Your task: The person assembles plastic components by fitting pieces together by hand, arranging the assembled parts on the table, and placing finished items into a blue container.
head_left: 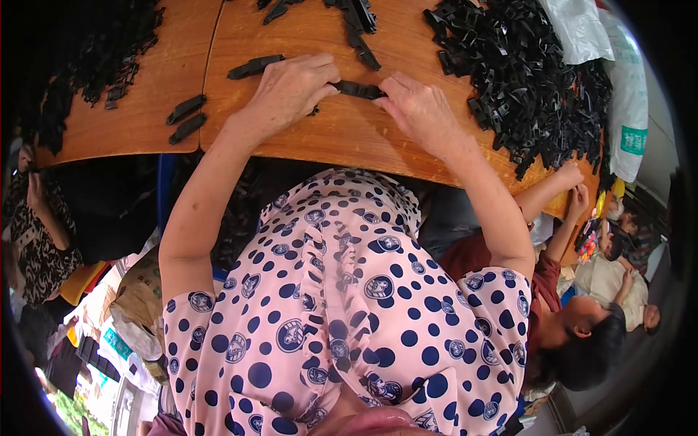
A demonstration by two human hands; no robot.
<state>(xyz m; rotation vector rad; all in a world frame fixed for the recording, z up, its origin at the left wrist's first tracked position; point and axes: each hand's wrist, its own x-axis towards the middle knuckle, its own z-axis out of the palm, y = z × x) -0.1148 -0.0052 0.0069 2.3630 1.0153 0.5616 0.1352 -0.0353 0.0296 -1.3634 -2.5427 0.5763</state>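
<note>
Between my two hands, just above the wooden table [320,138], is a slim black plastic clip-like piece [358,89]. My left hand [299,89] pinches its left end with fingers closed. At its other end, my right hand [422,107] grips it between thumb and fingertips. A similar long black piece [254,67] lies against the far side of my left hand. Two more black pieces, one upper [186,107] and one lower [187,128], rest side by side farther left. A small dark bit under my left hand is mostly hidden.
A big heap of small black parts [520,80] covers the table's right side, with white plastic bags [627,102] beyond it. Another dark pile [94,58] spreads at the far left. More black pieces [358,33] lie at the far edge. A co-worker's hand [569,174] is near the right heap.
</note>
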